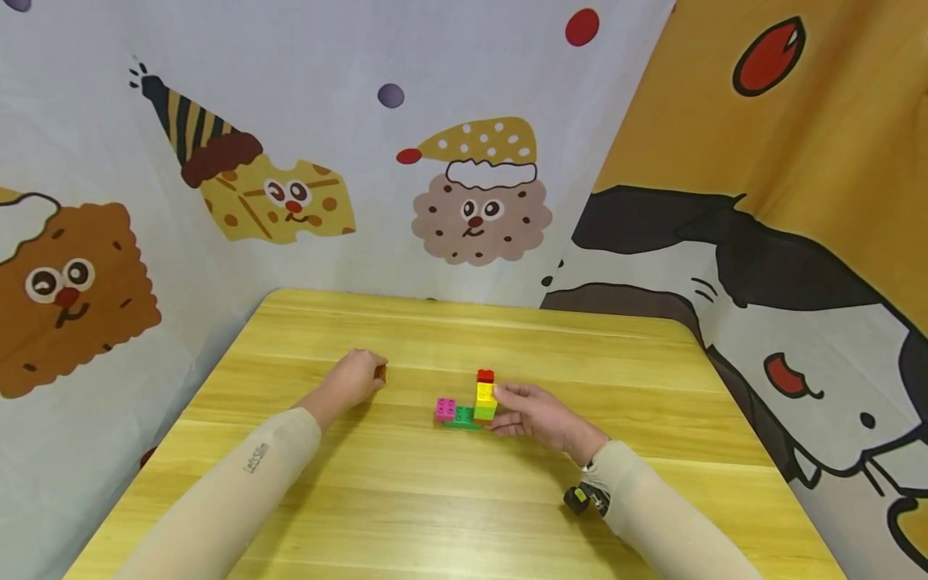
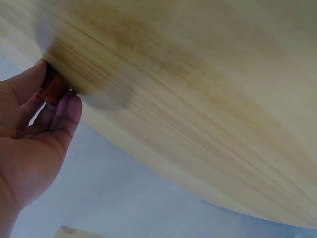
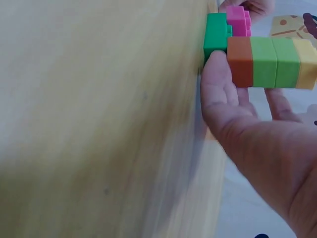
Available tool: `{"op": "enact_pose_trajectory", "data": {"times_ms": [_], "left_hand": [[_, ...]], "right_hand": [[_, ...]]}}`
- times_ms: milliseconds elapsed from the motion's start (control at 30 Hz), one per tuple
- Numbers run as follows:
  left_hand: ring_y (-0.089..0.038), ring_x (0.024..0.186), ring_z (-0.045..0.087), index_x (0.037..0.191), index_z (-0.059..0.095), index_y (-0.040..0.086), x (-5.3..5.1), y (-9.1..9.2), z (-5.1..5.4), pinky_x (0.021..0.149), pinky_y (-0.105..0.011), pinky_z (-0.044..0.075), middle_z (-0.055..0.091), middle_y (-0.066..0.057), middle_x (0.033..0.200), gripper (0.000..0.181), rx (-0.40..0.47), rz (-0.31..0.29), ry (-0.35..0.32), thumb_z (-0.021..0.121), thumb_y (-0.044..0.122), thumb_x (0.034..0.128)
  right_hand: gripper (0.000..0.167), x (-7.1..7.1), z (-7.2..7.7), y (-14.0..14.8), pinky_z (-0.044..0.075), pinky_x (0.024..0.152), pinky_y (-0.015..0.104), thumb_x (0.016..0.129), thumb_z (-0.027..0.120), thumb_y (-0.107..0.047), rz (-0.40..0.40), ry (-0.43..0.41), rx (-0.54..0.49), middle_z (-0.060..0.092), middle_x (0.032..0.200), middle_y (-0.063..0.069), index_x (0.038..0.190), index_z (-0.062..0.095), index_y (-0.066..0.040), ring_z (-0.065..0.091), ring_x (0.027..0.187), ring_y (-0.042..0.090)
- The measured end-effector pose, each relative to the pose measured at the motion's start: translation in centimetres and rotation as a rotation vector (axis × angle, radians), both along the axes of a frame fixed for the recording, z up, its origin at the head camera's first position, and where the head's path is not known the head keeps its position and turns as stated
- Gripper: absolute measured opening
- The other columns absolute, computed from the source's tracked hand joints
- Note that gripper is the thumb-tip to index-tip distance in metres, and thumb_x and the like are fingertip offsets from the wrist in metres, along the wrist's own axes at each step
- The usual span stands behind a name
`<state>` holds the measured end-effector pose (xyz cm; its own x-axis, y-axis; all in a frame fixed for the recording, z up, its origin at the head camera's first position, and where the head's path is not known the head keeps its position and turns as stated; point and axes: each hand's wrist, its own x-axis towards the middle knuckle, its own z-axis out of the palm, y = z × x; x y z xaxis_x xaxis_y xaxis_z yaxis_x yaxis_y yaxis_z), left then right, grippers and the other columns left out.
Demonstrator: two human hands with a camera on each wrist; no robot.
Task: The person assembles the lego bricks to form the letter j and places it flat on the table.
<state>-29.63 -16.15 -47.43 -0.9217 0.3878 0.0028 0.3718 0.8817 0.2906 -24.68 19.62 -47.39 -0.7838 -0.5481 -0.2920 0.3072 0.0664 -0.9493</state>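
Note:
Near the middle of the table, my right hand (image 1: 545, 415) holds a small assembly of toy building bricks from its right side. A flat green brick (image 3: 216, 35) forms the base, and a pink brick (image 1: 445, 408) sits on its left end. At the right end rises a column with an orange-brown brick (image 3: 239, 62), light green bricks (image 3: 275, 62) and a yellow brick (image 1: 486, 393); a red brick (image 1: 485, 375) shows at its far end in the head view. My left hand (image 1: 353, 377), farther left, pinches a reddish-brown brick (image 2: 55, 89) between thumb and fingers, low over the tabletop.
The wooden table (image 1: 406, 499) has its far edge against a cloth (image 1: 377, 274) printed with cartoon figures. A dark device (image 1: 580, 498) hangs at the right wrist.

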Motion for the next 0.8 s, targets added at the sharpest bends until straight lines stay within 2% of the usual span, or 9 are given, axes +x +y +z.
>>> {"op": "enact_pose_trajectory", "data": {"times_ms": [133,233,300,400,633,800], "left_hand": [[-0.023,0.092,0.063,0.120,0.066,-0.003,0.1,0.1,0.1,0.080,-0.038,0.053,0.068,-0.007,0.096,0.032,0.007,-0.020,0.003,0.073,0.007,0.0903],[-0.027,0.101,0.064,0.126,0.063,-0.003,0.3,0.7,0.4,0.087,-0.040,0.053,0.068,-0.012,0.107,0.038,0.055,-0.013,-0.009,0.073,0.009,0.0907],[-0.032,0.109,0.062,0.130,0.060,-0.003,0.5,1.4,1.0,0.092,-0.044,0.051,0.066,-0.016,0.117,0.044,0.104,-0.005,-0.016,0.073,0.012,0.0909],[-0.031,0.112,0.061,0.130,0.060,-0.001,1.1,3.1,2.2,0.094,-0.043,0.050,0.065,-0.015,0.121,0.045,0.191,-0.009,-0.012,0.074,0.014,0.0906],[-0.015,0.099,0.064,0.127,0.065,0.006,2.9,7.6,5.0,0.086,-0.033,0.054,0.069,-0.002,0.112,0.040,0.391,-0.125,-0.003,0.076,0.018,0.0900],[-0.012,0.098,0.063,0.128,0.065,0.008,4.5,10.0,6.3,0.086,-0.033,0.054,0.069,0.001,0.111,0.041,0.430,-0.219,0.008,0.075,0.022,0.0905]], "right_hand": [[0.066,0.0,-0.1,0.2,0.045,0.100,0.052,0.101,0.057,-0.037,0.032,-0.015,-0.028,0.061,0.125,0.022,0.145,0.033,0.006,0.058,0.116,0.045],[0.066,0.0,-0.2,0.2,0.046,0.100,0.052,0.100,0.059,-0.038,0.030,-0.016,-0.028,0.061,0.124,0.022,0.143,0.035,0.006,0.058,0.115,0.046],[0.067,0.0,-0.3,0.2,0.046,0.099,0.052,0.099,0.060,-0.038,0.023,-0.017,-0.030,0.061,0.124,0.022,0.143,0.035,0.006,0.058,0.115,0.046],[0.067,0.1,-0.3,0.2,0.046,0.099,0.052,0.099,0.060,-0.039,0.012,-0.015,-0.036,0.061,0.123,0.022,0.143,0.035,0.005,0.058,0.115,0.046],[0.063,0.3,-0.2,0.0,0.047,0.099,0.051,0.101,0.058,-0.038,0.015,0.001,-0.027,0.059,0.126,0.025,0.142,0.038,0.005,0.058,0.115,0.045],[0.058,0.3,-0.5,-0.1,0.047,0.099,0.050,0.103,0.055,-0.037,0.015,0.013,-0.019,0.059,0.128,0.024,0.142,0.041,0.003,0.059,0.116,0.043]]}}
